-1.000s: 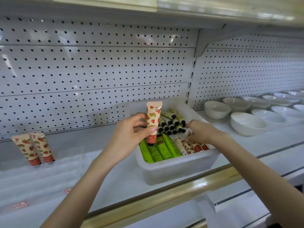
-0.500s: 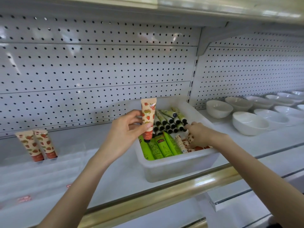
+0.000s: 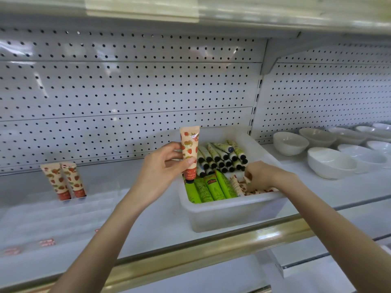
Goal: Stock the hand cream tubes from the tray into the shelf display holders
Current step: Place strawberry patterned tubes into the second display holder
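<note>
- The tray [image 3: 232, 210], a translucent white tub, sits on the shelf just behind the brass front rail [image 3: 190, 250].
- In the tray's right front corner, the right hand [image 3: 264, 176] reaches among loose strawberry-print tubes [image 3: 239, 185] with its fingers curled down. Whether they already pinch one I cannot tell.
- Green tubes [image 3: 211, 187] lie side by side at the tray's left front.
- Over the tray's left edge, the left hand [image 3: 163, 166] pinches one strawberry tube [image 3: 189, 153] upright, crimp up and cap down, with the thumb across its lower body.
- That tube looks light, soft-walled and glossy, so it probably dents and slides under a hard squeeze. A gentle grip low down, near the stiffer shoulder above the cap, seems best.
- Black-capped tubes [image 3: 220, 157] are stacked at the tray's back.
- Well left of the tray, two standing tubes [image 3: 63, 180] rest cap down in the clear display holders [image 3: 53, 212].
- Right of the tray are white bowls [image 3: 330, 163].
</note>
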A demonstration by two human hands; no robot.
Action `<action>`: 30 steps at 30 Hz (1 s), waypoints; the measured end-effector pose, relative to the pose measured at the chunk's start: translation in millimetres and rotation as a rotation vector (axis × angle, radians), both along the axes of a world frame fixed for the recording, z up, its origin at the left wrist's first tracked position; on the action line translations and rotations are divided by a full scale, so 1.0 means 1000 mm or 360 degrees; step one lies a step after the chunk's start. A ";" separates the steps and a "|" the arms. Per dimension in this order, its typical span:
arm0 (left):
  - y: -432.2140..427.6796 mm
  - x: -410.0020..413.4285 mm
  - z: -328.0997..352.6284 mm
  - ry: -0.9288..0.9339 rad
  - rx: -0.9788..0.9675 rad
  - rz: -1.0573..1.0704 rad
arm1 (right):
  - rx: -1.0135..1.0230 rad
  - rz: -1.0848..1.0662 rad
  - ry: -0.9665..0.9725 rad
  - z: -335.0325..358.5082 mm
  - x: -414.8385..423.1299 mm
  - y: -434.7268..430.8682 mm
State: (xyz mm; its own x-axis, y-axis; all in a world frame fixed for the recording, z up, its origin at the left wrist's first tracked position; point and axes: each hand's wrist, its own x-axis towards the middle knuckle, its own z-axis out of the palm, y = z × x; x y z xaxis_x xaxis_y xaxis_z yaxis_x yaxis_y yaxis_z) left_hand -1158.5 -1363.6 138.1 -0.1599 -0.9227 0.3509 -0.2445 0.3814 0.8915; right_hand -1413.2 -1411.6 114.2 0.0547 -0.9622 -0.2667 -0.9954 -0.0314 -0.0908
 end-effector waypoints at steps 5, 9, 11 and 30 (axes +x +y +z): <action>0.006 0.007 0.006 0.0117 -0.0005 0.0079 | -0.0037 -0.0036 -0.0700 0.012 -0.005 0.005; 0.016 0.009 0.009 0.0248 0.0010 0.0126 | -0.0010 -0.0009 -0.1246 0.024 0.006 0.008; 0.022 0.011 0.009 0.0271 -0.0001 0.0161 | -0.0073 0.0047 -0.1438 0.030 0.016 0.010; 0.073 0.101 -0.015 0.0493 -0.0074 0.0686 | -0.0277 0.0480 -0.2373 0.066 0.128 0.027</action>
State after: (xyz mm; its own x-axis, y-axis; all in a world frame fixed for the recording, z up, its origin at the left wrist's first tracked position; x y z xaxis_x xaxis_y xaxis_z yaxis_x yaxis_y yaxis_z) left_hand -1057.0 -1290.9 123.2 0.3477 -0.8643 0.3634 -0.1157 0.3451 0.9314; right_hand -1285.1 -1384.9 180.6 0.3553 -0.8789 0.3183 0.0411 -0.3254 -0.9447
